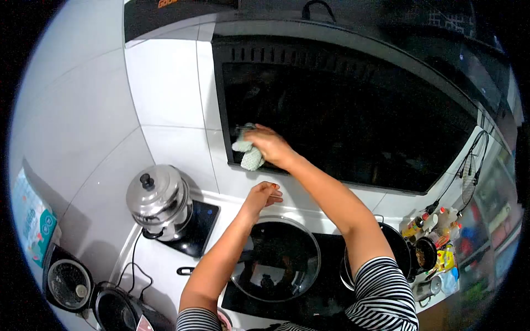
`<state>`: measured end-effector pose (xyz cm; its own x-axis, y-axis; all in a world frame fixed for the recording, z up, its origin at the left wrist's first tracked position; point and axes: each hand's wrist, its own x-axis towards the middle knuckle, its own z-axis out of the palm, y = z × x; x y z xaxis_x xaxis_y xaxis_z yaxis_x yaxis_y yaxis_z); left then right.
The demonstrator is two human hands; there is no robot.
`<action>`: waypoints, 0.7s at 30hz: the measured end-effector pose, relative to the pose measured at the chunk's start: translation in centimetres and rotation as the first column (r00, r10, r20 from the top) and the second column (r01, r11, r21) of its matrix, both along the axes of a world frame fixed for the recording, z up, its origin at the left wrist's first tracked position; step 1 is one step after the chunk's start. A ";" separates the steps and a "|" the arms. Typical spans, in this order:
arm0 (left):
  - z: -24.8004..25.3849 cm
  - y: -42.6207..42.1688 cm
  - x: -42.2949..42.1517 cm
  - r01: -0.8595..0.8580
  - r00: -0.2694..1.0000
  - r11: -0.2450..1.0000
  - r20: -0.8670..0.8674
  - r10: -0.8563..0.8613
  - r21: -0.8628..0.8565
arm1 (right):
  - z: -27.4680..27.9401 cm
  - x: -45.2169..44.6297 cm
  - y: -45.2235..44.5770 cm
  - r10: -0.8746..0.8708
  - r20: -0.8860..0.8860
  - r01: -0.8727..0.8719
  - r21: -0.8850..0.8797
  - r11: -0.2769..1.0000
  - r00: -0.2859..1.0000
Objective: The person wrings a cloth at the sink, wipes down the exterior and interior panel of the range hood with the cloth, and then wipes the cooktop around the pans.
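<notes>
A crumpled pale green cloth is gripped in my right hand, its fingers closed round it. The cloth lies against the lower left corner of a large glossy black panel on the wall. Below it, my left hand is held loosely bent with thumb and fingers apart and nothing visible in them. That hand is above the back edge of the counter, near a wide pan with a glass lid. The lid's left edge is partly hidden by my left forearm.
A steel steamer pot stands on a black induction plate at left. A dark pot is behind my right arm. Bottles and packets crowd the right side; cables hang above. Black appliances stand lower left.
</notes>
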<state>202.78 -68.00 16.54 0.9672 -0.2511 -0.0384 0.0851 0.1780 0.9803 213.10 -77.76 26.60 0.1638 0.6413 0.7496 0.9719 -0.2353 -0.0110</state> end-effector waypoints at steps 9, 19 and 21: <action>0.0 -1.8 -2.1 -0.105 0.992 0.958 0.033 0.118 -0.266 | 1.3 -7.8 -8.0 -0.122 -0.637 0.207 0.060 0.976 0.761; 2.6 -9.9 -6.1 0.290 0.956 0.735 0.153 -0.250 -0.613 | 7.5 -17.0 -12.3 -0.184 -0.486 0.144 -0.120 0.982 0.855; 2.9 -11.4 -7.7 0.320 0.944 0.738 0.133 -0.302 -0.594 | 8.9 -18.4 -12.1 -0.124 -0.414 0.162 0.058 0.985 0.902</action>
